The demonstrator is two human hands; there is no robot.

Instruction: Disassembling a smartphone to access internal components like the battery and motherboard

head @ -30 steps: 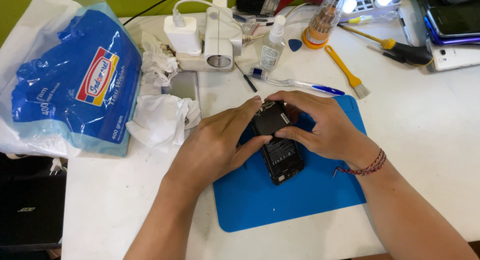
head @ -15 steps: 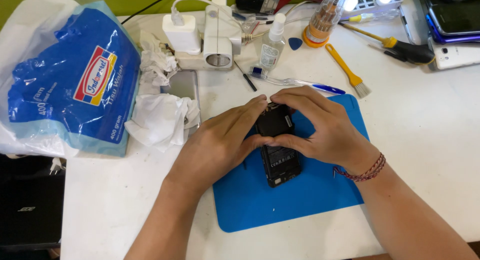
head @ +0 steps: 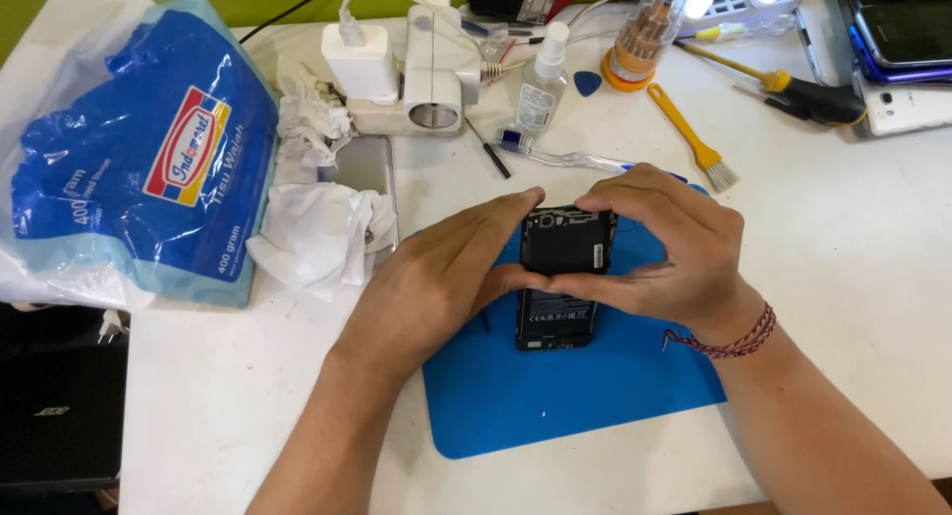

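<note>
Looking down at the bench, I saw both hands closed on the phone (head: 563, 277), which lay back-open on the blue mat (head: 555, 396) with its dark insides showing. My left hand (head: 436, 277) gripped the phone's left edge, fingers stretched toward its top corner and the thumb tucked across the middle. My right hand (head: 664, 247) clasped the right edge, fingers curled over the top and the thumb laid across the body to meet the left thumb. A red cord bracelet (head: 729, 339) sat on the right wrist.

The mat rested on the white table (head: 873, 277). Just left of the left hand lay crumpled tissue (head: 317, 232), and beyond it a blue and white tissue bag (head: 139, 158). Behind the phone I noted a toothbrush (head: 565, 156), a small spray bottle (head: 540, 79), a white charger (head: 362, 59) plugged into an adapter (head: 436, 74), a blue pick (head: 587, 82) and a yellow brush (head: 694, 138). A screwdriver (head: 793, 94) lay far right, near stacked phones (head: 907, 49).
</note>
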